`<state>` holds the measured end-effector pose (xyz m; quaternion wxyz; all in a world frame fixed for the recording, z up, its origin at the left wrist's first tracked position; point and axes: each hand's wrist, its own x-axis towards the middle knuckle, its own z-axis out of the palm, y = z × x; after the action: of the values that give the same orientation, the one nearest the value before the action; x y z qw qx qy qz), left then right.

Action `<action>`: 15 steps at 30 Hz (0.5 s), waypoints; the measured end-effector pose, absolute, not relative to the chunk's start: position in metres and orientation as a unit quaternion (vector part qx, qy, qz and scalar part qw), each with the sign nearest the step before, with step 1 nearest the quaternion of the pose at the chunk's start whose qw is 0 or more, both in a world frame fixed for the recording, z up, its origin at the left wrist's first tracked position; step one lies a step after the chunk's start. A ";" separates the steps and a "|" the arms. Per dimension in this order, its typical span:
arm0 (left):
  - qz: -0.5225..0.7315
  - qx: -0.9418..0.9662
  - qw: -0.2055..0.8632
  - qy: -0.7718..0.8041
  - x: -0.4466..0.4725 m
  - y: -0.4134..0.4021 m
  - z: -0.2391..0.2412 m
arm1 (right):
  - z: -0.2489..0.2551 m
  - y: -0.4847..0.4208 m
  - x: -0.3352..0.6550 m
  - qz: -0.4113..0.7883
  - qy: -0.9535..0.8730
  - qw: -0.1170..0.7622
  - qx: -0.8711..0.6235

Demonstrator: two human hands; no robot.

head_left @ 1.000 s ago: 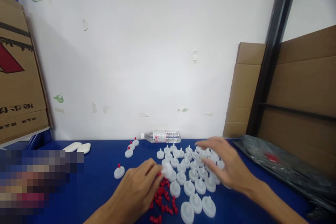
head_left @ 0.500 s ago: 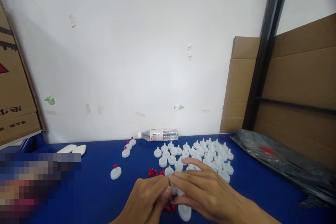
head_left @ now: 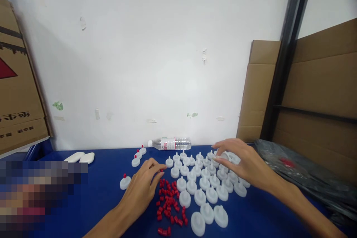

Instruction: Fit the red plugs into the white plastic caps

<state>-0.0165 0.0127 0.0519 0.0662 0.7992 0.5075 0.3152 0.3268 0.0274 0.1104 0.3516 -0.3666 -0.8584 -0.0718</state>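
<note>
Several white plastic caps [head_left: 205, 186] with short spouts stand in rows on a blue table [head_left: 106, 193]. A heap of small red plugs [head_left: 169, 202] lies to their left. My left hand [head_left: 142, 186] rests beside the red plugs, fingers loosely bent, with nothing visible in it. My right hand [head_left: 240, 161] reaches over the far rows and its fingertips pinch a white cap [head_left: 224, 155]. Three caps fitted with red plugs [head_left: 138, 156] stand at the far left, and one more [head_left: 125, 182] stands nearer.
A clear water bottle [head_left: 170, 143] lies against the white wall. Two white oval pieces [head_left: 80, 157] lie at the left. Cardboard boxes [head_left: 19, 93] stand at the left and cardboard sheets [head_left: 315, 89] at the right. A black plastic bag [head_left: 304, 174] lies at the table's right.
My hands, which met near the table's front half a second ago, have parted. The right hand moved out to the far rows; the left moved left beside the red plugs.
</note>
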 end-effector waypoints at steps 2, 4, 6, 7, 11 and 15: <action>0.307 0.808 0.063 0.499 -0.017 0.014 0.048 | 0.118 0.021 0.326 -0.029 -0.852 0.339 -0.397; 0.299 0.812 0.059 0.498 -0.018 0.013 0.047 | 0.125 0.014 0.326 0.033 -0.849 0.311 -0.427; 0.292 0.811 0.042 0.506 -0.019 0.011 0.049 | 0.132 0.008 0.327 0.132 -0.850 0.259 -0.439; 0.286 0.809 0.024 0.514 -0.020 0.010 0.052 | 0.135 0.005 0.329 0.190 -0.851 0.224 -0.435; 0.199 0.788 -0.125 0.568 -0.027 0.009 0.068 | 0.138 -0.001 0.336 0.377 -0.841 0.091 -0.377; 0.138 0.728 -0.202 0.641 -0.042 0.013 0.079 | 0.130 0.002 0.340 0.446 -0.817 0.029 -0.365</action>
<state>-0.0416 0.0125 0.0794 -0.2016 0.7275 0.6410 0.1384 0.3400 0.0017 0.1301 0.0287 -0.3651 -0.8168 0.4457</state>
